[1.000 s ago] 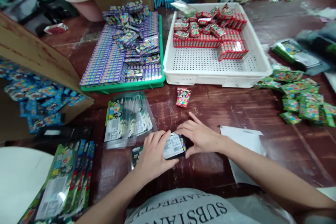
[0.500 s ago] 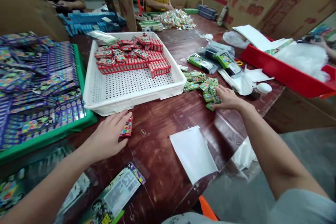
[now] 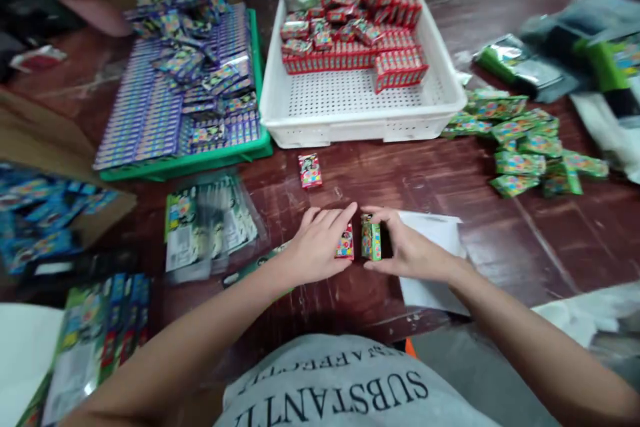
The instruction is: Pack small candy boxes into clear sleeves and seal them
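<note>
My left hand [image 3: 320, 243] is closed around a small red box [image 3: 345, 242] just above the table. Facing it, my right hand [image 3: 407, 247] grips a small green box [image 3: 371, 238] between thumb and fingers. A narrow gap separates the two boxes. Another red box [image 3: 310, 171] lies flat on the table beyond my left hand. A sheet of white paper [image 3: 435, 290] sits partly under my right hand and wrist. Loose green boxes [image 3: 520, 165] are heaped to the right.
A white perforated tray [image 3: 330, 97] holds rows of red boxes. Left of it stands a green tray [image 3: 185, 167] of purple boxes. Printed packets in clear plastic [image 3: 210, 227] lie near my left forearm. Black-and-green packages [image 3: 525, 67] rest at the far right.
My right hand has come from the green heap to the middle with a green box. My left hand has moved right with a red box. The view has tilted down and turned left.
</note>
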The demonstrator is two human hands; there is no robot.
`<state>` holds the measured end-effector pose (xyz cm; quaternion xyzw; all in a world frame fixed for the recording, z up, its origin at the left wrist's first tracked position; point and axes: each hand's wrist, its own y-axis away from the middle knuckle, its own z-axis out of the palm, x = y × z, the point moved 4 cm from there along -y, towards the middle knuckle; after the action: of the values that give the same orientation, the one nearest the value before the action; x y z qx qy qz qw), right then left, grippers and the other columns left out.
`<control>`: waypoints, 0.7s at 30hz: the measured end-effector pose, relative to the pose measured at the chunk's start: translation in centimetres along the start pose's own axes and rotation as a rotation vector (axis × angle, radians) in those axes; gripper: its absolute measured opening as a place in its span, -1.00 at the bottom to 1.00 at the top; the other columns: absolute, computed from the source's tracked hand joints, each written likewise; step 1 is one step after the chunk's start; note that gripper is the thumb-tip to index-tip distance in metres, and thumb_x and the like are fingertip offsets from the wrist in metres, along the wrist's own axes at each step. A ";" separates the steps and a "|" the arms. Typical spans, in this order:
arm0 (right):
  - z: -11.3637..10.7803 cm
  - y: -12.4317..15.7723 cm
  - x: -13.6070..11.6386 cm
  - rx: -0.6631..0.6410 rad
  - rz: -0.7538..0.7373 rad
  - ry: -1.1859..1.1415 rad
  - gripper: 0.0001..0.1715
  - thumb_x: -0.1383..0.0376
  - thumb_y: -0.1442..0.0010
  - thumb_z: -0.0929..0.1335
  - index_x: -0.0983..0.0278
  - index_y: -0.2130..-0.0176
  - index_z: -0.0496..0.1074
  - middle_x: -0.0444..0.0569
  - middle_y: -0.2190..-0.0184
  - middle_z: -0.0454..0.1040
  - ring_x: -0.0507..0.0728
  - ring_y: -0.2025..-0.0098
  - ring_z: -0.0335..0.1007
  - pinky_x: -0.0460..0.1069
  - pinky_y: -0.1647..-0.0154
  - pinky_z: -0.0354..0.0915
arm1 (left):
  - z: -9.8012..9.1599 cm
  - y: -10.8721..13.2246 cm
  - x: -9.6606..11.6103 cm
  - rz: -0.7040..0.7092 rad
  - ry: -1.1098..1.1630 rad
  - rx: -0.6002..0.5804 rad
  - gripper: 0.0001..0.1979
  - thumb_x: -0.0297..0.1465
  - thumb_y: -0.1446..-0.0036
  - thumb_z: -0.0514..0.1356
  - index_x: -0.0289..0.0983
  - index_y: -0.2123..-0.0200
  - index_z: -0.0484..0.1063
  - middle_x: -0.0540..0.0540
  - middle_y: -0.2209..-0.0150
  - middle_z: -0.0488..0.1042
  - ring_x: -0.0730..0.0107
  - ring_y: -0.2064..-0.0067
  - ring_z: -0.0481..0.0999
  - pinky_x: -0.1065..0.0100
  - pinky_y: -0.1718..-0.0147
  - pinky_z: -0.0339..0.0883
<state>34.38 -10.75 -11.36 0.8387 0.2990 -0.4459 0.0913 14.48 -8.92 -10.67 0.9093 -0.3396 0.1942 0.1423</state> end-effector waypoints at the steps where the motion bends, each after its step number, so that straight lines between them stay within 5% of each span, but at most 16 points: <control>1: 0.3 -0.2 0.1 -0.017 -0.010 0.129 -0.26 0.01 -0.17 0.46 0.12 -0.16 0.09 0.21 -0.33 0.21 0.37 -0.39 0.14 0.46 -0.41 -0.06 | 0.1 0.4 -0.3 -0.005 0.007 0.001 0.01 -0.22 -0.12 0.33 -0.23 -0.46 -0.20 -0.29 -0.30 0.29 -0.05 -0.29 0.28 -0.09 -0.31 -0.07; 3: -0.4 -0.2 0.7 -0.027 0.011 0.371 -0.36 0.00 -0.17 0.47 0.15 -0.08 0.20 0.18 -0.30 0.28 0.45 -0.38 0.11 0.58 -0.39 -0.31 | 0.2 1.0 -0.9 -0.030 0.012 0.008 0.06 -0.18 -0.11 0.36 -0.23 -0.46 -0.23 -0.31 -0.33 0.25 -0.07 -0.31 0.25 -0.10 -0.32 -0.10; 6: -2.0 0.0 1.0 -0.088 0.066 0.494 -0.46 0.05 -0.18 0.46 0.15 -0.05 0.27 0.13 -0.24 0.38 0.45 -0.32 0.20 0.62 -0.36 -0.34 | 0.3 1.0 -1.1 -0.072 0.013 0.030 0.13 -0.14 -0.04 0.41 -0.28 -0.46 -0.22 -0.33 -0.32 0.26 -0.09 -0.29 0.26 -0.07 -0.30 -0.04; 11: -1.5 -0.1 0.5 -0.195 0.020 0.380 -0.10 -0.09 -0.13 0.47 0.17 -0.28 0.15 0.18 -0.25 0.36 0.42 -0.32 0.23 0.58 -0.38 -0.20 | 1.2 -0.1 -0.4 -0.053 0.031 0.076 0.21 -0.09 0.02 0.44 -0.24 -0.46 -0.25 -0.30 -0.28 0.33 -0.10 -0.27 0.29 -0.09 -0.30 -0.09; 16: -1.1 -0.6 1.4 -0.140 0.016 0.350 -0.06 0.01 -0.24 0.43 0.14 -0.40 -0.01 0.16 -0.29 0.34 0.40 -0.28 0.31 0.56 -0.39 -0.18 | 1.5 0.3 -0.5 -0.029 0.046 0.080 0.29 -0.08 0.03 0.45 -0.22 -0.47 -0.38 -0.33 -0.32 0.28 -0.11 -0.30 0.28 -0.12 -0.31 -0.15; 21: 0.0 -1.6 1.5 -0.149 -0.062 0.438 0.23 -0.14 -0.15 0.45 0.16 -0.48 -0.18 0.20 -0.37 0.25 0.48 -0.34 0.18 0.56 -0.38 -0.10 | 1.6 0.9 -0.5 -0.051 0.081 0.085 0.29 -0.13 -0.02 0.44 -0.24 -0.47 -0.48 -0.31 -0.28 0.35 -0.08 -0.29 0.30 -0.12 -0.32 -0.15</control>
<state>34.03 -8.81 -12.40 0.8970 0.3691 -0.2325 0.0720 13.98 -9.90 -12.22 0.9142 -0.3019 0.2413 0.1221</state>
